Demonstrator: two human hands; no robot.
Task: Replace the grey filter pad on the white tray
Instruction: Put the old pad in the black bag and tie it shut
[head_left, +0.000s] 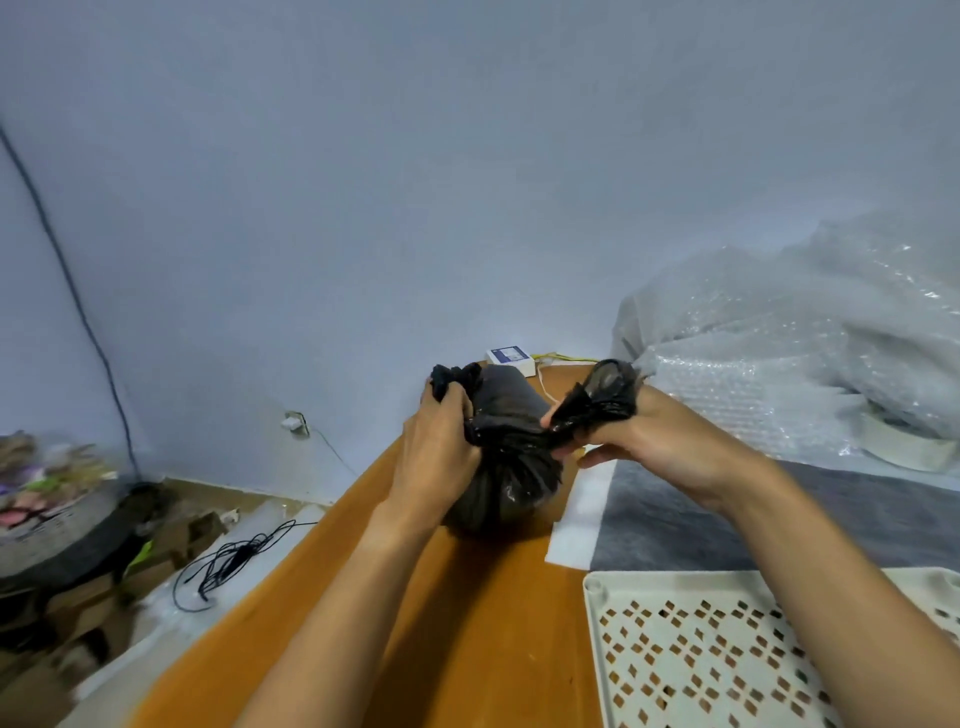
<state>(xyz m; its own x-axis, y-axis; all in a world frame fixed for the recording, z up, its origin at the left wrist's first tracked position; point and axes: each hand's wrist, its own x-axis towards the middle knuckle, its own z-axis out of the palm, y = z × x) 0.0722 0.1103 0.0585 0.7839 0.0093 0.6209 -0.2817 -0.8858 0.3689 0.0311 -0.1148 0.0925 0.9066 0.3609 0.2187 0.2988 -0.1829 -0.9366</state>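
Both hands are closed on a black plastic bag standing on the orange table. The left hand pinches one bunched flap of the bag's mouth at its far-left top, while the right hand grips the other flap, twisted into a rope and pulled out to the right. This looks like the tying or untying of the bag's neck, though which one cannot be told. To do it well, the person should keep both flaps taut and level, work close to the neck, and let the bag rest on the table so the thin film does not tear.

The grey filter pad lies flat just below and to the right of the right hand, under the forearm. The white tray sits bare, nearer the person than that hand, beside the pad.
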